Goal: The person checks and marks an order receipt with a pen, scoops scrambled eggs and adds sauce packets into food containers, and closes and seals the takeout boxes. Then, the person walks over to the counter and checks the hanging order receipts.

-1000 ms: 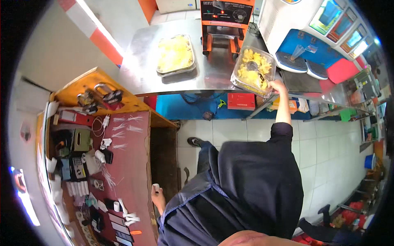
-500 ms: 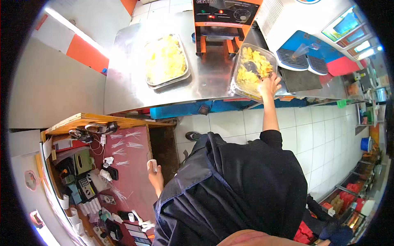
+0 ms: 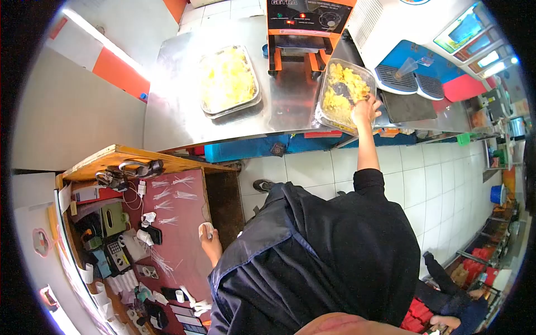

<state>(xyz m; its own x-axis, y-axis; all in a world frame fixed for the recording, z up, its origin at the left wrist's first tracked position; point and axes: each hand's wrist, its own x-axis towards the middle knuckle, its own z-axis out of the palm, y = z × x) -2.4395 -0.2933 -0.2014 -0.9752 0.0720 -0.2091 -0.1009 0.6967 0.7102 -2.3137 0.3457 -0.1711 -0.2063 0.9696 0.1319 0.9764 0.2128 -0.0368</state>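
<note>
My right hand reaches over the near right corner of a clear container of yellow pieces, its fingers curled among the food. What those fingers hold, if anything, is hidden. My left hand is closed round a small white object at the edge of the dark red table. A second clear container, full of yellow food, rests on the steel counter to the left. Between the two containers stands an orange and black machine.
A white dispenser with a drip tray stands at the right of the steel counter. Zip ties and a phone lie on the red table. Another person is at the lower right.
My right hand has moved from the container's near right rim to inside it over the food. The left hand keeps its white object. The view has shifted.
</note>
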